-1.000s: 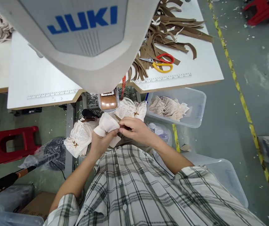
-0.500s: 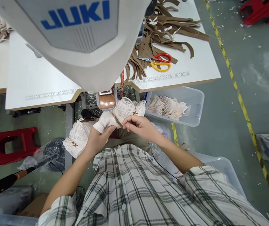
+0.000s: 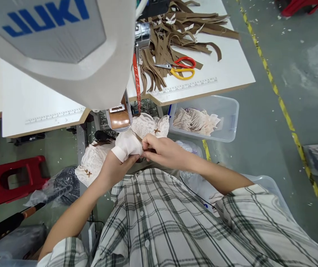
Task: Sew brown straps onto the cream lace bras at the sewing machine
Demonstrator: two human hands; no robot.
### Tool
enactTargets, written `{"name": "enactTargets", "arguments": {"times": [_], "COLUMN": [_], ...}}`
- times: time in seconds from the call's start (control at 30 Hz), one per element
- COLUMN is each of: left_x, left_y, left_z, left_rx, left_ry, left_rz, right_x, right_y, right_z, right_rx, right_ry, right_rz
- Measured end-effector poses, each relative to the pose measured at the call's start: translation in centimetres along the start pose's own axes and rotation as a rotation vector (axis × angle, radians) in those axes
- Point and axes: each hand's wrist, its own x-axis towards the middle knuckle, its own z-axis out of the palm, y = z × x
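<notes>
- Hands met at the white fabric piece [image 3: 129,144], which was below the machine head [image 3: 92,87]; half a second earlier the right hand [image 3: 166,152] had stood apart from the left hand [image 3: 115,167], its fingertips beside the brown strip [image 3: 137,137].
- Left hand pinched the white fabric piece between thumb and fingers, as before.
- Right hand had its thumb and forefinger drawn together at that piece's edge, touching or nearly touching the left thumb; what lay between the tips was too small to tell.
- View had shifted, so the machine head sat farther left in it and a metal fitting [image 3: 142,35] showed at its right side.
- Machine head covered part of the bench [image 3: 36,100] behind it; the copper-coloured plate [image 3: 120,120] under its tip partly overlapped the lace there.
- Lace cups with small bows lay below the machine head: the left cup [image 3: 92,161] beyond the left hand, the right cup [image 3: 147,125] behind the right hand.
- Brown strips [image 3: 172,40] lay heaped on the bench right of the machine head, with red-and-yellow scissors [image 3: 179,69] on them.
- Clear bin [image 3: 232,128], lower right of the machine head, held cream pieces [image 3: 194,120].
</notes>
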Motion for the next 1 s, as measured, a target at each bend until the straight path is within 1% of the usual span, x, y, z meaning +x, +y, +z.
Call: {"name": "enactTargets", "arguments": {"times": [0.1,0.27,0.3,0.47,0.57,0.63,0.7,0.77,0.83,0.9,0.97,1.0], "left_x": [0.3,0.6,0.7,1.0,1.0,1.1,1.1,1.1,1.1,0.7,0.1,-0.4], "left_y": [0.3,0.8,0.8,0.9,0.7,0.6,0.7,0.8,0.7,0.1,-1.0,-1.6], "left_z": [-0.2,-0.5,-0.5,-0.2,0.2,0.5,0.9,1.2,1.1,0.6,0.3,0.2], "left_rx": [0.040,0.041,0.030,-0.042,-0.082,-0.118,-0.166,-0.227,-0.288,-0.353,-0.471,-0.558], "left_ry": [-0.002,-0.022,-0.025,0.001,0.034,0.057,0.107,0.170,0.186,0.171,0.179,0.196], "left_rz": [-0.010,-0.079,-0.096,-0.169,-0.182,-0.199,-0.214,-0.210,-0.208,-0.208,-0.179,-0.139], "right_x": [0.4,1.0,1.1,1.4,1.4,1.3,1.3,1.3,1.4,1.6,2.0,2.2], "right_y": [0.2,0.9,0.9,1.1,1.3,1.2,1.0,0.6,0.2,-0.2,-0.8,-1.2], "right_z": [-0.4,-1.1,-1.1,-0.3,0.2,0.3,0.3,0.3,0.2,-0.3,-1.1,-1.7], "right_rx": [0.121,0.133,0.158,0.427,0.548,0.521,0.429,0.328,0.259,0.266,0.360,0.423], "right_ry": [-0.054,-0.059,-0.059,-0.058,-0.023,0.005,0.050,0.101,0.131,0.094,0.022,-0.012], "right_rz": [0.052,0.041,0.058,0.249,0.267,0.262,0.249,0.211,0.157,0.136,0.162,0.184]}}
